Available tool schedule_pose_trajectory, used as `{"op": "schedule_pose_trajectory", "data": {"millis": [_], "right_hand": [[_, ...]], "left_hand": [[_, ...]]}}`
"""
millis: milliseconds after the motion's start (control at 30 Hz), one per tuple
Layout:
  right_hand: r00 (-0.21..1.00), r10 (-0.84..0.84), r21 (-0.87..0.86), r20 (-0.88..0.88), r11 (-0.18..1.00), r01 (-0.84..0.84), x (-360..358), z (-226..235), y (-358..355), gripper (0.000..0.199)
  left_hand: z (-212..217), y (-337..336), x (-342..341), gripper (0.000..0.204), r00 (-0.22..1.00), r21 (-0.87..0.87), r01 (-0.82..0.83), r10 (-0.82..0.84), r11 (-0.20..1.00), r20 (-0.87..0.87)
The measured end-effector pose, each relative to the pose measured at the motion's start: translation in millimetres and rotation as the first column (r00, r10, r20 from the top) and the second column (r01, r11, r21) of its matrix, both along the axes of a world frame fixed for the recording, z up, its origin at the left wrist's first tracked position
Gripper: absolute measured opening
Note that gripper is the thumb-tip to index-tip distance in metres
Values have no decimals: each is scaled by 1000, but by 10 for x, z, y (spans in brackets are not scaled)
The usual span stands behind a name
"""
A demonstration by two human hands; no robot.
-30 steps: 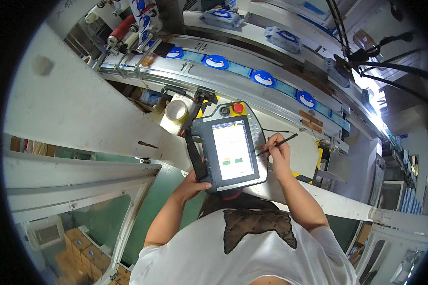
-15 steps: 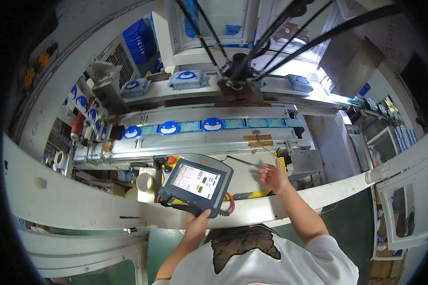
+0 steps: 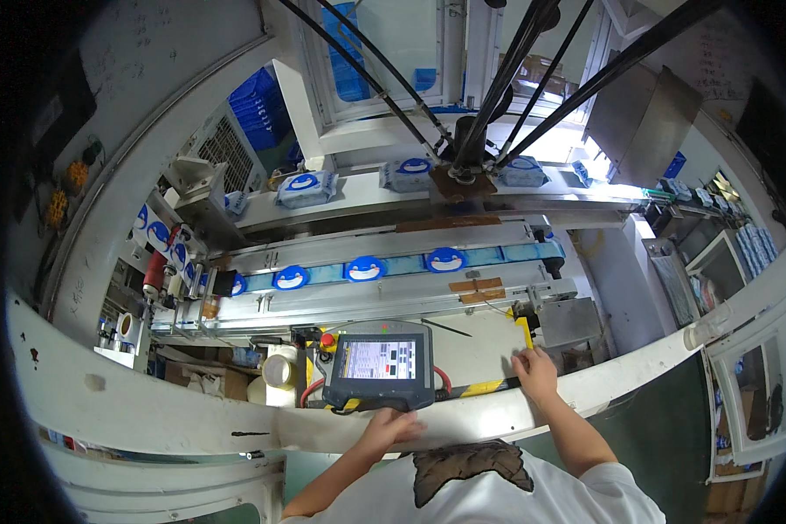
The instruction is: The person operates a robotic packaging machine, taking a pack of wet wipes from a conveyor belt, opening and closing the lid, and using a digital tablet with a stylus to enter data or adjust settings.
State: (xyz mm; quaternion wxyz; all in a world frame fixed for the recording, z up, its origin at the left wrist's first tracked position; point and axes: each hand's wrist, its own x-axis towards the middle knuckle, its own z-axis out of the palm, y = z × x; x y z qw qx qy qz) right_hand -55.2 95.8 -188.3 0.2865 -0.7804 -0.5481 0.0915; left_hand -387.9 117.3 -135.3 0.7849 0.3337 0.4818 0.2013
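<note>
A dark-grey handheld control panel (image 3: 380, 370) with a lit screen and a red button lies on the white ledge behind the curved white frame. Just below its lower edge is my left hand (image 3: 391, 430), apart from it, fingers loosely stretched to the right and slightly blurred. My right hand (image 3: 534, 374) rests at the ledge's right corner, by the yellow-and-black striped edge (image 3: 485, 388). Its fingers are extended and hold nothing visible. A thin black rod (image 3: 445, 328) lies behind the panel, and a roll of tape (image 3: 279, 370) stands to its left.
Across the middle runs a narrow conveyor (image 3: 498, 254) carrying blue whale-shaped labels (image 3: 365, 268). Behind it, soft packs (image 3: 306, 188) sit on a second belt. A robot arm with black rods (image 3: 470, 153) hangs over them. The curved white frame (image 3: 323, 428) lies between me and the machine.
The control panel has come down level onto the ledge, and my left hand has left its lower edge. My right hand has lowered to the ledge's corner. Labels and packs have shifted along.
</note>
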Motion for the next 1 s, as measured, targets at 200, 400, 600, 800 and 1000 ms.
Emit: {"op": "schedule_pose_trajectory", "data": {"millis": [200,400,600,800,1000], "right_hand": [[1000,3,-68,9,998,-3,-44,48,31,24],[1000,-16,-81,5,997,16,-13,-14,35,24],[999,-37,-29,20,999,38,-46,19,22,18],[997,-58,-57,52,997,61,-53,4,36,18],[996,-86,-48,39,995,88,-106,45,76,15]], "left_hand": [[-475,-35,-211,19,845,686,462,-44,562,-533],[-591,-43,-101,21,801,809,489,200,327,-565],[-356,46,-50,23,756,630,566,-29,532,-654],[368,723,-53,16,937,583,345,-230,735,-263],[229,2487,266,15,989,582,-140,136,801,50]]}}
